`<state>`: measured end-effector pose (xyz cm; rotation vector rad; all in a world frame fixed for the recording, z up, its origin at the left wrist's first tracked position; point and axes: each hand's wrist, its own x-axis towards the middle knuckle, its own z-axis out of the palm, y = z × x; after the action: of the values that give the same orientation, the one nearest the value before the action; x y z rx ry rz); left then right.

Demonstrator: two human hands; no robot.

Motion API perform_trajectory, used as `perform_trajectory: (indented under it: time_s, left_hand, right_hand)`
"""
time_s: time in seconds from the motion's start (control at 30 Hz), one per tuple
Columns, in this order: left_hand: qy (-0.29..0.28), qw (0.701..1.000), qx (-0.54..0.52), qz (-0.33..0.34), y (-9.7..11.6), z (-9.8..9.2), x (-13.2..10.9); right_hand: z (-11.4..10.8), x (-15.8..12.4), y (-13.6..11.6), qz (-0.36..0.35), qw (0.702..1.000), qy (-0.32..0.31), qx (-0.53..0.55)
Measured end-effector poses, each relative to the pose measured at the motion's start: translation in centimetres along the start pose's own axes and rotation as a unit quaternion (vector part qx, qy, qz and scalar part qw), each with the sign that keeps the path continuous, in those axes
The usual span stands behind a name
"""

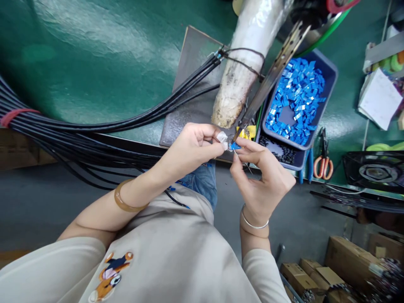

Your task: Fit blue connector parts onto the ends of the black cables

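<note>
In the head view, both hands met just in front of the near edge of the green-topped surface, above the lap. The left hand reached in from the left. Its thumb and forefinger, the tips wrapped in white tape, were pressed together on a small blue plastic connector. The right hand came up from below, and its thumb and forefinger pinched the same piece from the other side while the remaining fingers curled loosely. A thin wire seemed to trail down from the connector across the right palm, though it was too fine to be sure.

An amber bangle sat on the left wrist and a silver bracelet on the right.

Just beyond the connector, the lower tip of a slanted brass-coloured metal strip came down almost to the fingers. Beside it stood a white plastic-wrapped column on a grey metal plate.

A thick bundle of black cables swept in from the left and was tied to that column.

To the right lay a dark blue tray heaped with more blue plastic pieces. Orange-handled scissors lay near its lower right corner. Brown cardboard boxes stood on the floor at the lower right.
</note>
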<state>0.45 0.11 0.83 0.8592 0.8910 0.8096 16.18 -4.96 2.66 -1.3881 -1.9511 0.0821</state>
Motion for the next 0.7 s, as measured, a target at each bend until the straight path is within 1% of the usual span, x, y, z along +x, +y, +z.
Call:
perform_trajectory:
  time_s: [0.3,0.5,0.7]
  left_hand:
    - [0.0,1.0,-0.004,0.005,0.18,0.06,-0.02]
    - [-0.002,1.0,0.009,-0.008,0.0,-0.25,0.03]
    - [0.0,1.0,0.004,-0.007,0.2,-0.08,0.06]
  right_hand:
    - [-0.09,0.05,-0.01,0.002,1.0,0.002,0.014]
    - [0.1,-0.09,0.21,-0.007,1.0,-0.011,0.015]
    - [0.07,0.02,0.24,0.007,1.0,-0.014,0.008]
